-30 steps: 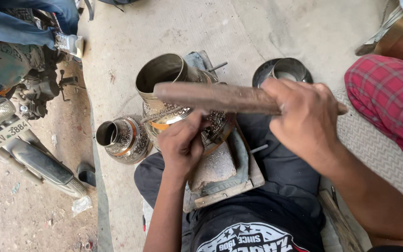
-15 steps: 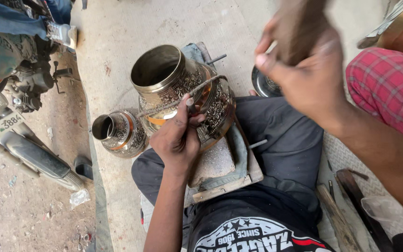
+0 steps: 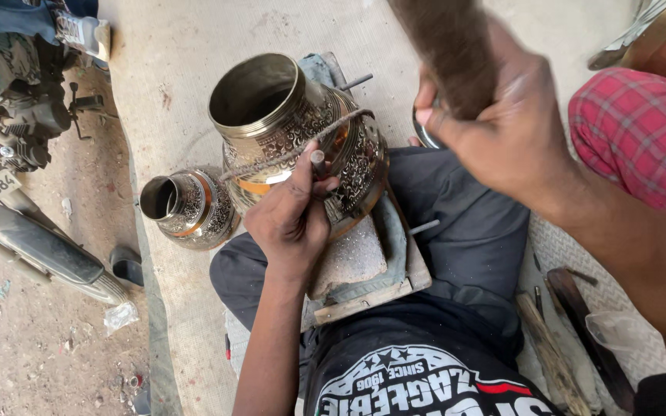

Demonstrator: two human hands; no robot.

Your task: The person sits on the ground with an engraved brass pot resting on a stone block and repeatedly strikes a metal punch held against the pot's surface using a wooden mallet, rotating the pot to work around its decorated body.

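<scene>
A large engraved brass pot [image 3: 294, 131] lies tilted on a padded wooden board [image 3: 364, 270] across my lap, its mouth facing up and away. My left hand [image 3: 290, 216] rests against the pot's side and pinches a small metal chisel [image 3: 317, 163] whose tip touches the engraved band. A twisted cord [image 3: 294, 150] runs across the pot's shoulder. My right hand [image 3: 502, 123] is raised above and to the right, gripping a thick dark wooden mallet [image 3: 449, 54] that points up out of view.
A smaller engraved brass pot [image 3: 186, 206] lies on its side on the mat [image 3: 179, 69] to the left. A motorbike [image 3: 17, 154] stands at far left on dirt ground. Another person's red checked sleeve [image 3: 641, 146] is at right. Wooden-handled tools [image 3: 572, 347] lie at lower right.
My right hand has lifted the mallet from lying across the pot to high above it. My left hand has stayed on the pot with the chisel.
</scene>
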